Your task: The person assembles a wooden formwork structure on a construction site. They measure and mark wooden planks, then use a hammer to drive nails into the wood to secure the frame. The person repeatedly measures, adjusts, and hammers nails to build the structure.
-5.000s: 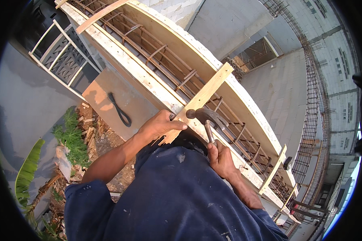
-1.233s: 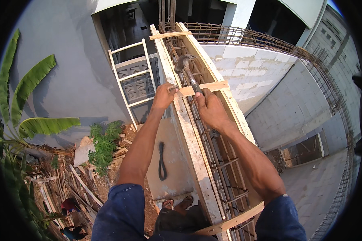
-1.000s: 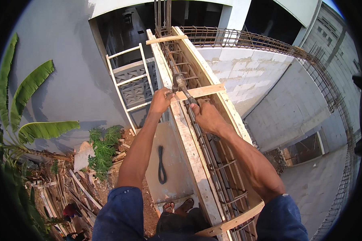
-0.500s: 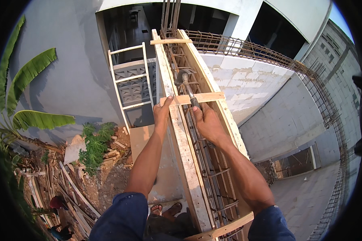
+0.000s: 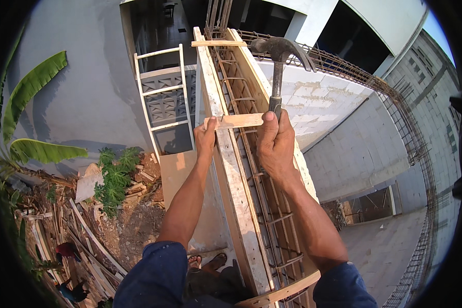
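My right hand (image 5: 277,146) is wrapped round the grip of a claw hammer (image 5: 277,77), which it holds up with the dark head above the formwork. My left hand (image 5: 205,138) grips the left end of a short wooden strip (image 5: 241,121). This strip lies across the top of the long plank formwork (image 5: 234,187). A thin nail (image 5: 222,118) seems to stand in the strip close to my left fingers. Between the formwork boards runs a rebar cage (image 5: 256,177). My right hand hides the strip's right end.
More wooden strips cross the formwork at its far end (image 5: 219,43) and near end (image 5: 282,290). A white ladder (image 5: 164,93) leans on the left. Far below lie scrap timber (image 5: 95,251) and plants (image 5: 115,179). Block walls (image 5: 313,97) and more rebar (image 5: 339,61) stand on the right.
The hammer has come up from low over the rebar to above the strip, its head now upright. My right hand rose with it; my left hand stays at the strip's end.
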A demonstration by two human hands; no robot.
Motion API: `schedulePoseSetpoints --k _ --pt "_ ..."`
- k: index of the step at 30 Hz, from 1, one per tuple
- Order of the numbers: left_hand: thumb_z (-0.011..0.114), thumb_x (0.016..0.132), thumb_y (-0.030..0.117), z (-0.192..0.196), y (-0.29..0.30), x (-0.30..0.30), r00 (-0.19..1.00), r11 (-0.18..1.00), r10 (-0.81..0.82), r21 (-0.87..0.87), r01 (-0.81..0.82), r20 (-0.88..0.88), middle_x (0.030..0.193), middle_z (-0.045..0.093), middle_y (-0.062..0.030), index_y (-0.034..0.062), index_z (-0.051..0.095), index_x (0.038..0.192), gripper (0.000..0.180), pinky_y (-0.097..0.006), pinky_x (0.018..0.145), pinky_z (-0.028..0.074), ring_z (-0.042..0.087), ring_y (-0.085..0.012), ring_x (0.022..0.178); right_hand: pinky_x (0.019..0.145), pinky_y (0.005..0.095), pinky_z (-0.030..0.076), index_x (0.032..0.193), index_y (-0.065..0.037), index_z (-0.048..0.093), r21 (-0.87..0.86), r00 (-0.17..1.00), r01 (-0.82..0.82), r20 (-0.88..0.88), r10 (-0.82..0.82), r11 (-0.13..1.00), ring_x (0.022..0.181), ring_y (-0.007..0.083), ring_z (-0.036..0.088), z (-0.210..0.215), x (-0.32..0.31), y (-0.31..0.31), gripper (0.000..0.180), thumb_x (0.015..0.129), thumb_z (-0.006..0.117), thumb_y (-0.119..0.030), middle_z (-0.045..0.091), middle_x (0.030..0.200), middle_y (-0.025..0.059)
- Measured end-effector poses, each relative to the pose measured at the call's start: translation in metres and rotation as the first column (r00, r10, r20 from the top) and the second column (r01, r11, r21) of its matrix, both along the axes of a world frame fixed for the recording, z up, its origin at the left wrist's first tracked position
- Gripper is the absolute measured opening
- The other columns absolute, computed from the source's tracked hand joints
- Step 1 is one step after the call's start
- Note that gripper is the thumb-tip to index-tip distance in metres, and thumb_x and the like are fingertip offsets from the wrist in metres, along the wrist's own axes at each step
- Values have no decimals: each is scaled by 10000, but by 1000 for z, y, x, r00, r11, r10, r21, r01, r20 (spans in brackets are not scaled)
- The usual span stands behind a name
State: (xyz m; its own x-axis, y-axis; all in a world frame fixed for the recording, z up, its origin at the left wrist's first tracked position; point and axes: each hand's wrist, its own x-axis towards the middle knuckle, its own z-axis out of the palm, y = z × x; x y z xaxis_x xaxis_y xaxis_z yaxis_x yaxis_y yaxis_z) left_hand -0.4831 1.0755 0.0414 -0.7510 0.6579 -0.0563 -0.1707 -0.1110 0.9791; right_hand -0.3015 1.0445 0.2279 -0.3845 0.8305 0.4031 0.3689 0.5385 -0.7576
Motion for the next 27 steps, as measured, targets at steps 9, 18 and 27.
schedulePoseSetpoints --k 9,18,27 --pt "647 935 362 -1 3 4 999 997 21 79 -24 44 625 555 -7 -50 685 789 439 -327 594 406 463 -111 616 562 401 496 877 11 527 -44 963 -15 269 26 999 535 261 587 16 10 2 445 1056 425 -383 535 581 126" --pt "567 957 419 -9 7 0 997 999 35 -19 -37 -70 612 538 -78 -74 581 716 548 -389 626 413 449 -157 618 602 485 474 951 14 516 47 899 -35 437 11 998 571 307 589 -26 1 2 474 1053 396 -433 557 619 185" --pt "564 960 384 -14 8 -3 995 999 21 51 -16 -100 613 510 -79 -74 558 712 521 -395 634 398 436 -167 628 396 216 379 882 -74 449 227 855 -95 -480 196 969 449 65 469 53 1 9 414 1071 348 -428 443 572 -10"
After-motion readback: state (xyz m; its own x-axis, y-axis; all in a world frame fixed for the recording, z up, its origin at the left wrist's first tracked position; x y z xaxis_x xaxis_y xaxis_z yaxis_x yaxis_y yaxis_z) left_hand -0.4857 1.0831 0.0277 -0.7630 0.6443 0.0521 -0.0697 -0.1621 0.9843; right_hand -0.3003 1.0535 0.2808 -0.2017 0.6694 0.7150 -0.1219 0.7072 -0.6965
